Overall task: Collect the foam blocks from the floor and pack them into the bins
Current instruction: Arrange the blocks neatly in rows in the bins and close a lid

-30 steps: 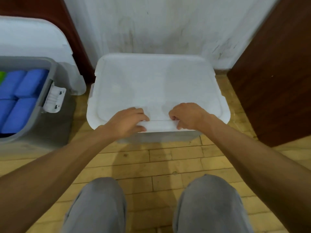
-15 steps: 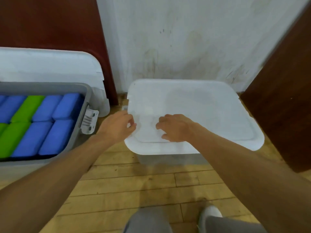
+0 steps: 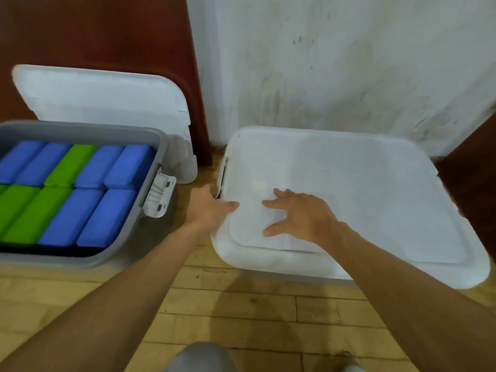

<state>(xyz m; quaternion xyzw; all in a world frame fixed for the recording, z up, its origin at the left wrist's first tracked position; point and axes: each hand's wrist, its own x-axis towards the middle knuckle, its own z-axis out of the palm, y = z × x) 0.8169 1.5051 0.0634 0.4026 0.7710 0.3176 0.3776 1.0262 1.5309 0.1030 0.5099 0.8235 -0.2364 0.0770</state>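
Two hands are working the white lid [image 3: 362,189] of the right bin, by the wall at twelve o'clock.
Left hand [image 3: 208,208] is curling its fingers under the lid's nine-o'clock edge by a latch [image 3: 223,173]; right hand [image 3: 300,216] is pressing flat, fingers spread. Uneven pressure is risking a corner left unseated or pinched fingers. Foam blocks [image 3: 80,183] are filling the open grey bin [image 3: 158,140] at nine o'clock, whose own lid [image 3: 102,100] is leaning behind it.

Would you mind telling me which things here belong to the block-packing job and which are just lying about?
Part of the job:
- left hand
- right hand
- white lid on the closed bin
- open grey bin
- blue blocks
- green blocks
- spare lid against the wall

Just there:
- brown panel
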